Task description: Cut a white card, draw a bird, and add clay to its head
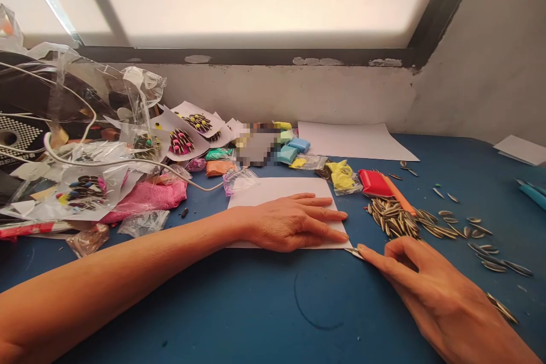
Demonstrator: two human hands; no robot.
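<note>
Head view: white paper sheet [273,189], six o'clock, seemingly unworked, pressed by open left hand [294,222]; slim striped seed [355,253] touched by right hand [446,284], pinch unclear; seed-studded clay shapes [181,143], nine o'clock, apparently finished.

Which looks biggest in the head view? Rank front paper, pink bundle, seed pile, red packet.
1. Front paper, though partly covered
2. Pink bundle
3. Seed pile
4. Red packet

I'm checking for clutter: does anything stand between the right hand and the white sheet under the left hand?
Only a small pointed piece shows between the right hand and the near right corner of the white sheet; the seed pile lies farther back, off that line.
</note>
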